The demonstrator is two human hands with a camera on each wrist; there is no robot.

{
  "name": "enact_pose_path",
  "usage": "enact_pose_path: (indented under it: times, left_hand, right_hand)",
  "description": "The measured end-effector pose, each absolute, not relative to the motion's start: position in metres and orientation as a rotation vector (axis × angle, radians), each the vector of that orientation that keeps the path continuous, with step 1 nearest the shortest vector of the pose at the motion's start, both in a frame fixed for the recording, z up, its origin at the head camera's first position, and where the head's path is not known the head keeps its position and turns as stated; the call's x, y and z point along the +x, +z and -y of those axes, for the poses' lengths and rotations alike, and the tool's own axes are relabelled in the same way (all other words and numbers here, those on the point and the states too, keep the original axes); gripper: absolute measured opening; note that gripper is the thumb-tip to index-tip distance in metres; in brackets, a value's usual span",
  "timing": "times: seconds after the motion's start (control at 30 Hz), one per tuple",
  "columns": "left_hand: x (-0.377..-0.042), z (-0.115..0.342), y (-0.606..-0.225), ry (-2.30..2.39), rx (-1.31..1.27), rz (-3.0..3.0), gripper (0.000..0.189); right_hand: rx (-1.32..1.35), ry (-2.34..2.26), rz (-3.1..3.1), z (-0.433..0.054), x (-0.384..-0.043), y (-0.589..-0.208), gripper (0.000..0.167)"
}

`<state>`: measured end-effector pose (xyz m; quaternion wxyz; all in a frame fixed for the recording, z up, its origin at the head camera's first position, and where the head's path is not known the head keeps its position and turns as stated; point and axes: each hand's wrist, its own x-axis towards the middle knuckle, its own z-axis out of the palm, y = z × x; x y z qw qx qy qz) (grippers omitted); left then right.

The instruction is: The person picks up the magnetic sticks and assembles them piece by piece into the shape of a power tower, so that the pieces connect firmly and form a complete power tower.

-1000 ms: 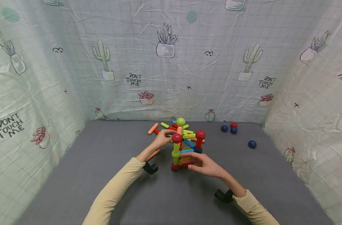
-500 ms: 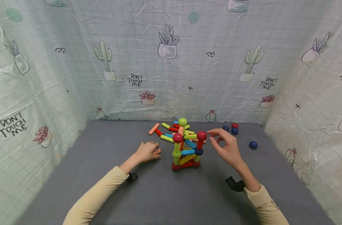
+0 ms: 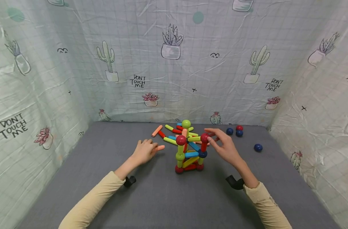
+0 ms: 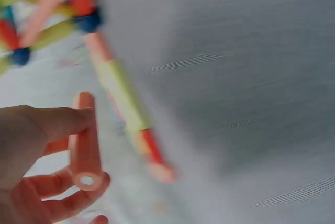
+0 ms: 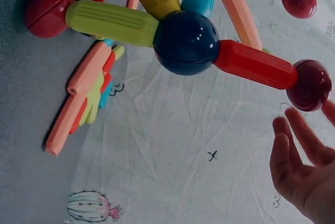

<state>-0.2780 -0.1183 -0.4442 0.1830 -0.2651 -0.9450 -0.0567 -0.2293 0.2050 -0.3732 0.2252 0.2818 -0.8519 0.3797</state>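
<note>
My left hand (image 3: 143, 152) pinches an orange magnetic stick (image 4: 86, 145) between thumb and fingers, left of a built frame of sticks and balls; the stick's round end faces the left wrist camera. The frame (image 3: 180, 156) stands upright on the table, with red balls at its base and a light green ball (image 3: 186, 124) on top at the back. At its upper right corner, my right hand (image 3: 226, 148) has thumb and fingertips at a red ball (image 5: 309, 85). That ball caps a red stick (image 5: 256, 64) rising from a dark blue ball (image 5: 186, 43).
Loose sticks, including a light green one (image 3: 171, 141) and an orange one (image 3: 157, 130), lie behind and left of the frame. Right of it are dark blue balls (image 3: 258, 147) and a red ball (image 3: 239, 128). A patterned cloth (image 3: 174, 79) hangs behind the grey table.
My left hand moved from the frame leftward and picked up the orange stick from the table. My right hand left the frame's lower front and came up to its upper right red ball.
</note>
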Motion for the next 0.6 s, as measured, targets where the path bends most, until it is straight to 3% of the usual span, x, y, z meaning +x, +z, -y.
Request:
enact_pose_path:
  times: [0.17,0.33,0.6]
  left_hand:
    - [-0.262,0.097,-0.386,-0.331,-0.781,2.375,0.019]
    - [-0.237,0.063,-0.338,-0.378,-0.991,2.1,0.031]
    - [-0.222,0.021,-0.338,-0.04,-1.309,1.882,0.037]
  right_hand:
    - [0.799,1.049,2.408,-0.203,-0.226,-0.374,0.033]
    - [0.791,1.064,2.414,-0.196,-0.212,-0.359,0.032]
    - [0.837,1.08,2.407,-0.191,-0.204,-0.35,0.031]
